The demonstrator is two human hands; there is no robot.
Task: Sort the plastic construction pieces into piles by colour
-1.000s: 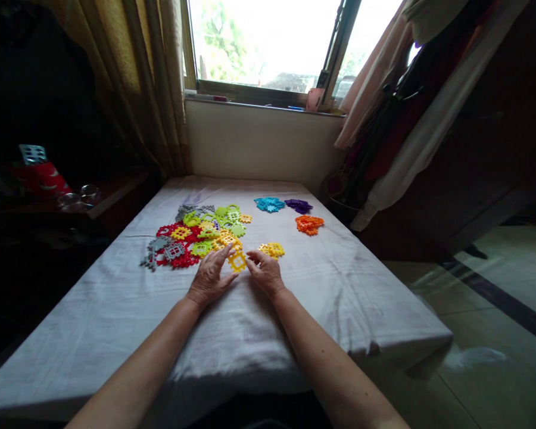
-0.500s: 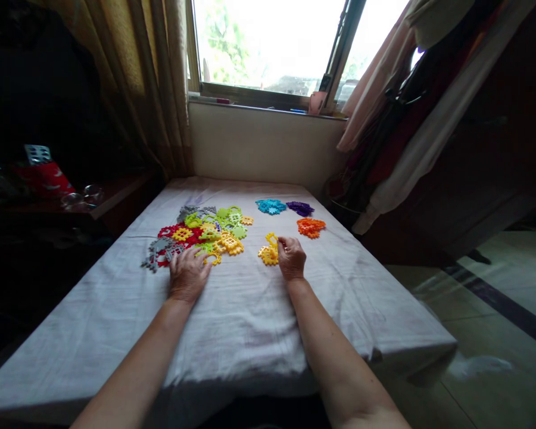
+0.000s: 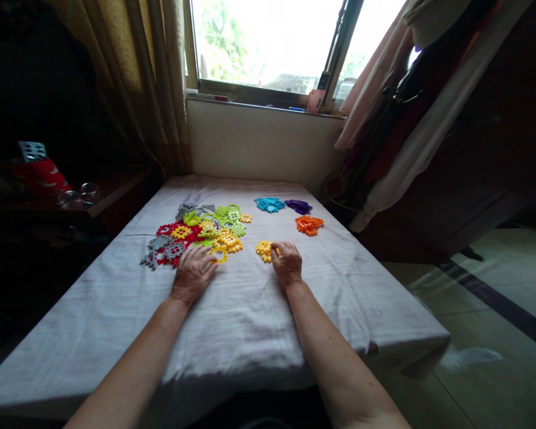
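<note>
My left hand [image 3: 193,274] rests at the front edge of a mixed heap of plastic gear pieces, fingers stretched out. Its fingertips are beside a yellow ring-shaped gear piece [image 3: 219,255]; whether they touch it I cannot tell. In that heap lie red, grey, green and yellow pieces, among them a grey square-holed gear [image 3: 175,249] and a light green gear [image 3: 238,230]. My right hand [image 3: 287,263] is closed in a pinch at the right side of a small yellow gear pile [image 3: 263,251]. Its fingers hide most of the yellow piece they grip.
Separate piles of blue gears [image 3: 270,205], purple gears [image 3: 299,207] and orange gears [image 3: 309,224] lie at the back right of the cloth-covered table [image 3: 245,322]. A side table with a red container [image 3: 42,177] stands left. Clothes [image 3: 397,161] hang at right.
My right hand has lowered the yellow piece it held upright onto the small yellow pile. My left hand has shifted slightly right, towards the yellow ring-shaped piece.
</note>
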